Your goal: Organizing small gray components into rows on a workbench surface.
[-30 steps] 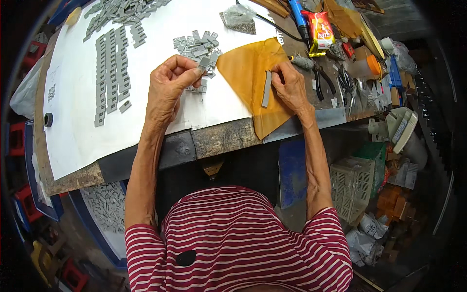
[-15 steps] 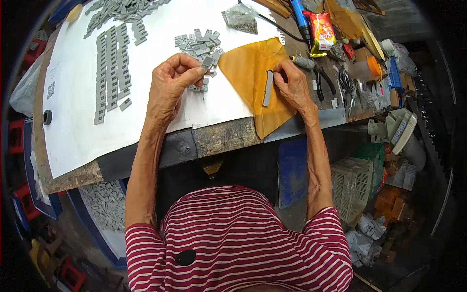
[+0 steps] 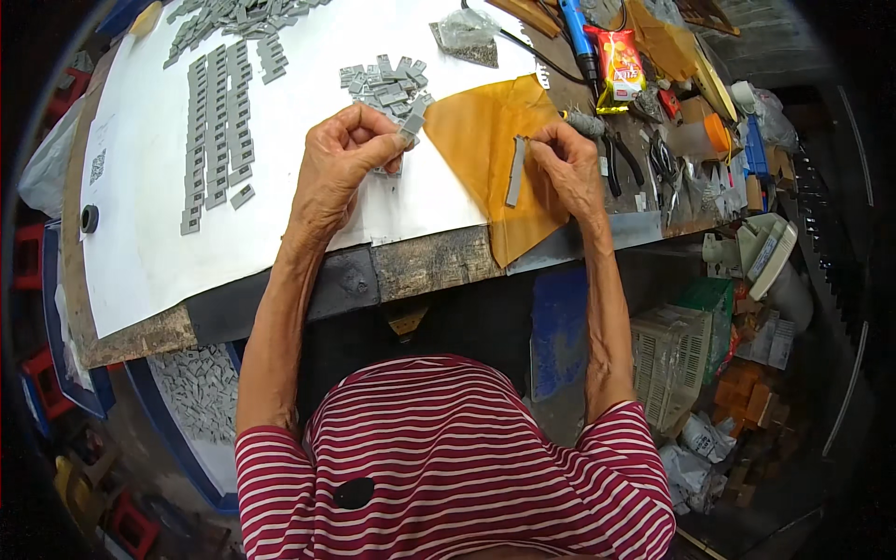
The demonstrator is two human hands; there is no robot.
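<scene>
As the left hand [image 3: 338, 161] pinches a grey piece [image 3: 413, 122], the right hand [image 3: 571, 170] sits beside a grey strip [image 3: 515, 173]

The piece is above the table [image 3: 439, 254], near a pile [image 3: 381, 84]. The right fingertips look drawn together; whether they grip anything, I cannot tell. Handling one piece seems the step; the next move likely calls for a steady pinch.

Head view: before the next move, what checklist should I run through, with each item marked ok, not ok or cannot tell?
1. Left hand pinching a grey piece: ok.
2. Right hand touching the grey strip: cannot tell.
3. Brown sheet behind the strip: ok.
4. Laid-out rows clear of both hands: ok.
5. Every piece beside the rows aligned: not ok, one askew piece lies apart.
</scene>
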